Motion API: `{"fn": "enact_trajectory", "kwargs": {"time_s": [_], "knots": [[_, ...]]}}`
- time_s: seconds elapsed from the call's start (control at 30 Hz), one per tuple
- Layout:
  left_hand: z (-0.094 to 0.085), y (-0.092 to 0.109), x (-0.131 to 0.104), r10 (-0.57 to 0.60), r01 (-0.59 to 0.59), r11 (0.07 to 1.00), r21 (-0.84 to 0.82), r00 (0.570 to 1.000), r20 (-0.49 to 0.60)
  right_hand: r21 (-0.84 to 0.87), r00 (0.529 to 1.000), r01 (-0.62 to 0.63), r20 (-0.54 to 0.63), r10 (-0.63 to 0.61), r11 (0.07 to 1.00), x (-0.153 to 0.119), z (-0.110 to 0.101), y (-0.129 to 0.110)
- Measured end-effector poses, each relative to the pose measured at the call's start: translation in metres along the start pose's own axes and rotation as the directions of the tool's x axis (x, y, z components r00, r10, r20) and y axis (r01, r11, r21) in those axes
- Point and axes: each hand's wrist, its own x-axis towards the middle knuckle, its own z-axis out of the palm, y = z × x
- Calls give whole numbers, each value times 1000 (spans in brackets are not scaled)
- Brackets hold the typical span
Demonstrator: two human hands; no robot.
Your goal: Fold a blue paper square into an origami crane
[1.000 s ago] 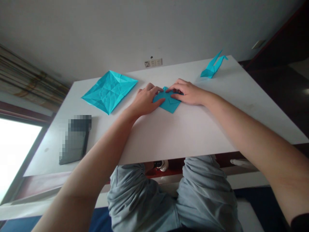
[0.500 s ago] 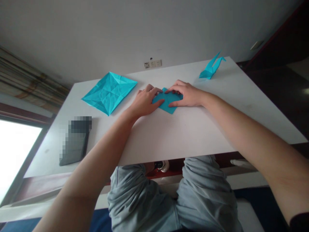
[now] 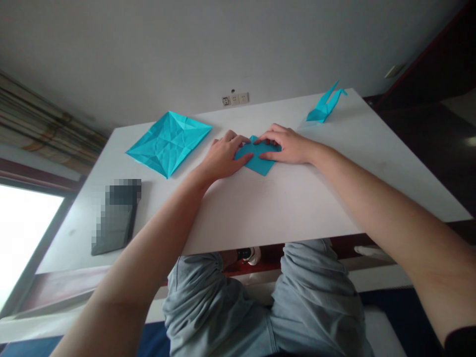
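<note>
A folded piece of turquoise origami paper [image 3: 262, 167] lies on the white table between my hands, one pointed corner toward me and a small tip at the far side. My left hand [image 3: 224, 153] grips its left part, thumb on the near side and curled fingers at the far edge. On the right part, my right hand [image 3: 289, 145] holds it the same way, thumb and fingers bent toward each other. Both hands' fingertips press on the paper and hide some of its edges.
Left of my hands lies a creased turquoise sheet [image 3: 167, 144]. A folded paper crane [image 3: 323, 109] stands at the back right of the table [image 3: 267, 213]. A dark, partly pixelated phone-like object [image 3: 116, 218] lies at the front left. Wall sockets [image 3: 235, 99] sit behind the table.
Almost nothing differs. Both hands keep their places on the folded paper, with only a very slight shift of the right fingers.
</note>
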Motion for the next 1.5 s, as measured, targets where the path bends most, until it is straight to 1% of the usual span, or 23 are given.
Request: {"fn": "enact_trajectory", "kwargs": {"time_s": [0.23,0.6,1.13,1.5], "knots": [[-1,0,0,3,-3,1000,3,1000,7,7,1000,-22,3,22,1000,-1,0,-2],[0,-2,1,11,-11,1000,-1,1000,2,-5,1000,2,-4,-2,1000,0,0,0],[-2,0,0,14,-14,1000,-6,1000,17,14,1000,-7,0,7,1000,1,0,0],[0,-1,0,22,-22,1000,13,1000,5,36,999,42,-24,-41,998,2,2,6]]}}
